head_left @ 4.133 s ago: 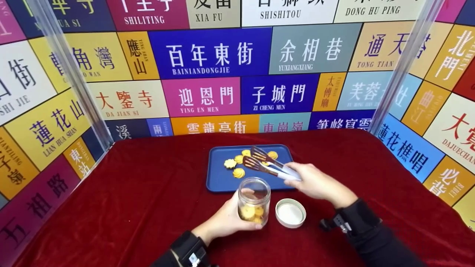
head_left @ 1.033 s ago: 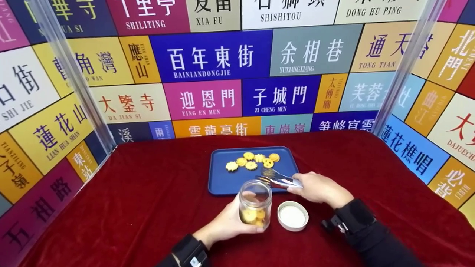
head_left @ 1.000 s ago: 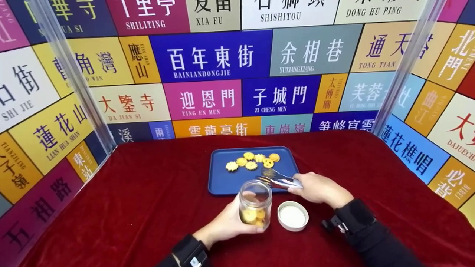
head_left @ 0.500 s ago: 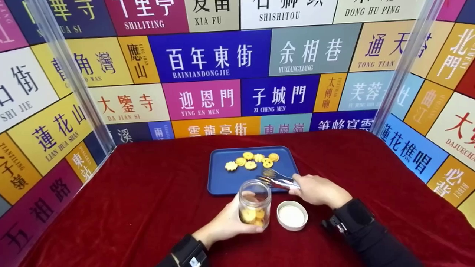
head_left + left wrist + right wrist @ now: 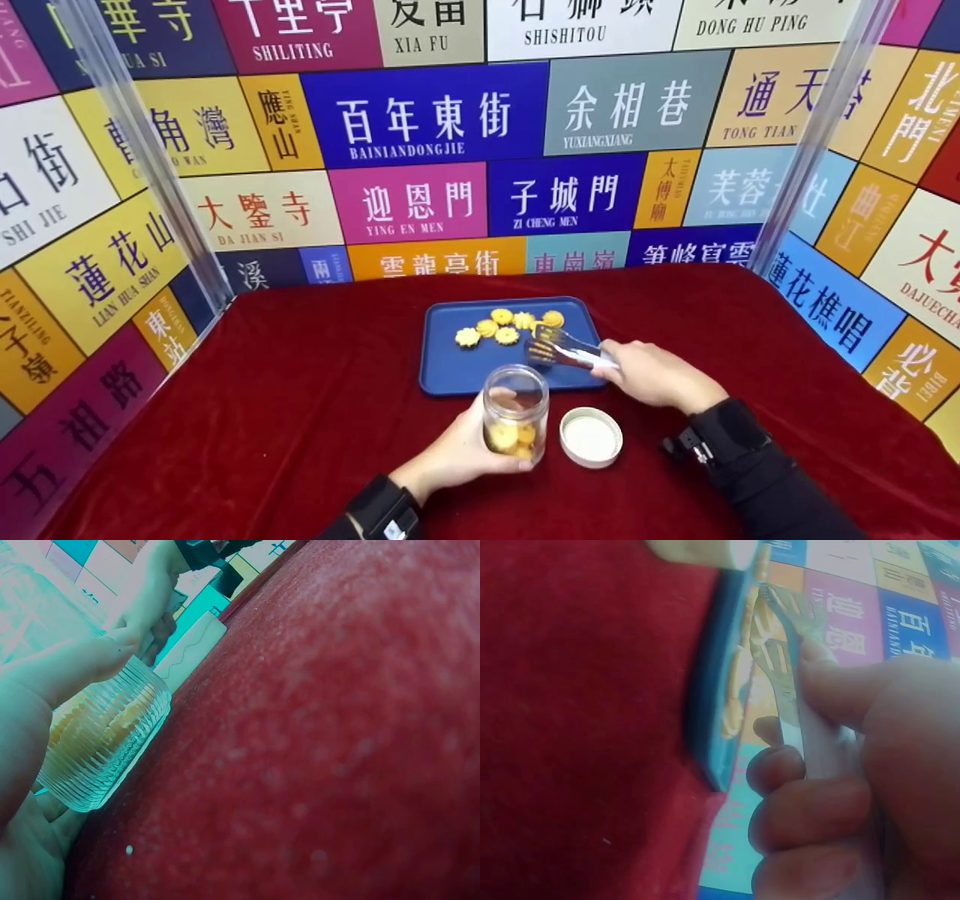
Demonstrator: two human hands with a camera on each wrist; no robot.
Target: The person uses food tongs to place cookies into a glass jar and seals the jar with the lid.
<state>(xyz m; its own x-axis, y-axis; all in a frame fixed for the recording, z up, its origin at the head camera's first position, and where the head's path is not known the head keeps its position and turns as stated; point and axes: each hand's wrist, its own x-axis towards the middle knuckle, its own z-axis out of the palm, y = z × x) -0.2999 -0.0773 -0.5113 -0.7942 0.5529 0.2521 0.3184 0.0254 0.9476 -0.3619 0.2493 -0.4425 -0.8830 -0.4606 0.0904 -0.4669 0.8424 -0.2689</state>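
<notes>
Your left hand (image 5: 461,454) grips the jar (image 5: 517,415) while your right hand (image 5: 656,377) clasps the tongs (image 5: 579,355), seemingly to pick up cookies (image 5: 507,335), calling for a gentle squeeze.

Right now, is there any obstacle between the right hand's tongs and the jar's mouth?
Nothing visible: the tongs, in the right hand over the blue tray, have a clear way to the open glass jar in the left hand. The lid lies beside the jar, off that path.
</notes>
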